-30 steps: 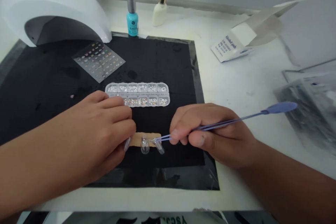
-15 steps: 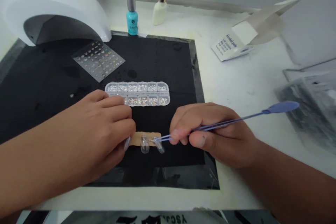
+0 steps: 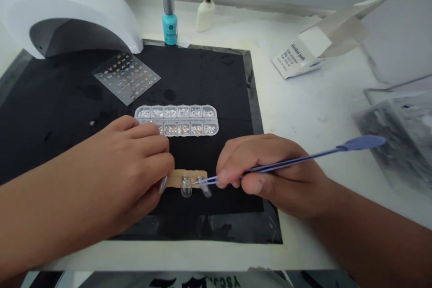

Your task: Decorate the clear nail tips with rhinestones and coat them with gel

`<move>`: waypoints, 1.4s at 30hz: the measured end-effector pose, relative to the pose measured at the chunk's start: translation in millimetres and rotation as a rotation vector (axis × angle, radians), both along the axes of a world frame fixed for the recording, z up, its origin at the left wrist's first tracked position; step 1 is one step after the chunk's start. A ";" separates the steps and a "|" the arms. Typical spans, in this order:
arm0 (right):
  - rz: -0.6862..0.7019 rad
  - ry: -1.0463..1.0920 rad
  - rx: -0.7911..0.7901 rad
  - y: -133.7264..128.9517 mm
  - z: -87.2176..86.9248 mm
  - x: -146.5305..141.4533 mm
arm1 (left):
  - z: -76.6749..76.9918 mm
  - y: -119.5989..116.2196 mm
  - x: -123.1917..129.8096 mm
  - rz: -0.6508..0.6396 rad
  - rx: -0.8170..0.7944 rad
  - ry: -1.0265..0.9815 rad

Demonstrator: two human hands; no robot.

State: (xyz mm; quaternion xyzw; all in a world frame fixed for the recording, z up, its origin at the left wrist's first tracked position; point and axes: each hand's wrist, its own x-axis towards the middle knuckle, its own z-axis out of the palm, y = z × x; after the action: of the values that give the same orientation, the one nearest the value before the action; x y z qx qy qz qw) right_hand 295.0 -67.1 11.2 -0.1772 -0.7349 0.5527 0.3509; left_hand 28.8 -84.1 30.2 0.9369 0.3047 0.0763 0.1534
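Note:
My right hand (image 3: pixel 270 171) is closed around blue tweezers (image 3: pixel 290 160), whose tips reach left to the clear nail tips. A clear nail tip (image 3: pixel 186 186) and a second, slanted clear nail tip (image 3: pixel 205 188) lie across a tan strip (image 3: pixel 176 178). The tweezer points end between these two. My left hand (image 3: pixel 138 166) rests over the strip's left end with fingers curled and pressed together; another nail tip (image 3: pixel 163 184) shows at its fingertips. Just beyond the hands sits a clear compartment case (image 3: pixel 177 120) of small rhinestones, its near left corner covered by my left hand.
On the black mat (image 3: pixel 209 81) lies a sticker sheet (image 3: pixel 127 77). A white nail lamp (image 3: pixel 77 4) stands at back left. Behind the mat are a turquoise polish bottle (image 3: pixel 170 27) and a cream bottle (image 3: pixel 205 15). To the right are an alcohol pads box (image 3: pixel 297 58) and a plastic bag (image 3: pixel 401 130).
My right hand and the tweezers have shifted very slightly left and down, with the points nearer the middle nail tip. My left hand stays in place.

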 end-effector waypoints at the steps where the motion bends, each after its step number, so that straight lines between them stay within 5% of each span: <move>1: -0.001 -0.003 0.000 0.1 -0.1 0.2 | 0.0 0.2 0.2 0.000 -0.004 0.001; 42: 0.004 -0.017 -0.019 0.8 1.5 -0.4 | -1.1 -0.3 -1.3 -0.004 0.011 -0.009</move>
State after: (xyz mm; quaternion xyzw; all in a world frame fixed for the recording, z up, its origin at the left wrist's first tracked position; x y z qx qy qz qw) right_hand 294.6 -66.3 12.7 -0.1836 -0.7329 0.5588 0.3419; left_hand 27.5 -84.4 29.1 0.9381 0.3015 0.0818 0.1496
